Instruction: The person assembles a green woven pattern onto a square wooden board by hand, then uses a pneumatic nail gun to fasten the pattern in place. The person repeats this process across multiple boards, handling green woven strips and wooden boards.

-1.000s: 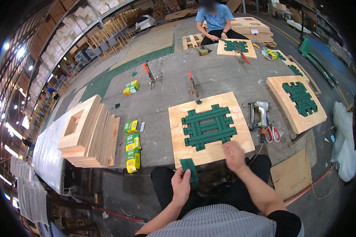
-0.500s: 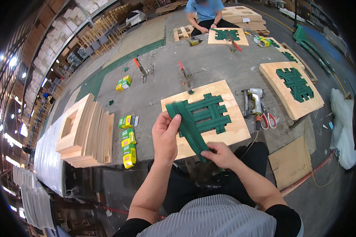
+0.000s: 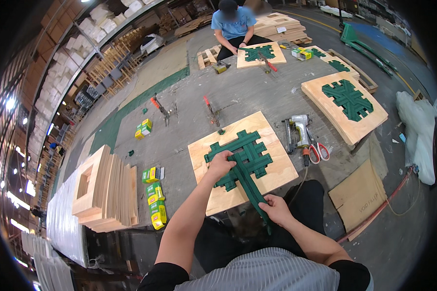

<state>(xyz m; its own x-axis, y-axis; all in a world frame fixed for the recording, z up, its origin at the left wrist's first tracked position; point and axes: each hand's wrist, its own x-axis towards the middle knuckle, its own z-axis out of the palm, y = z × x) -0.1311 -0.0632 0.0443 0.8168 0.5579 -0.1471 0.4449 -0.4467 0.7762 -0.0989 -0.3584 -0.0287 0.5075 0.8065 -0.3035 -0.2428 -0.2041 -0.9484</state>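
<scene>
Straight in front of me, a square plywood board (image 3: 281, 167) lies on the table, its middle crossed by interwoven green webbing straps (image 3: 245, 140). A loose green webbing strap (image 3: 249, 186) slants from that lattice toward my lap. With closed fingers, my left hand (image 3: 222, 165) pinches the strap's upper end over the lattice. My right hand (image 3: 276, 211) grips it lower down, just past the board's near edge, with a short tail hanging below. Right of the board lie a pneumatic staple gun (image 3: 301, 131) and red-handled scissors (image 3: 319, 153).
Plywood frames (image 3: 104, 191) are stacked at left, beside green-and-yellow boxes (image 3: 155, 199). Red-handled pliers (image 3: 210, 110) lie beyond my board. At right is a board stack topped with green webbing (image 3: 347, 99). A person in a blue shirt (image 3: 234, 26) works across the table.
The strap, held up and doubled over before, is now lowered and stretched between both hands. My left hand has come down onto the lattice. The view has shifted slightly.
</scene>
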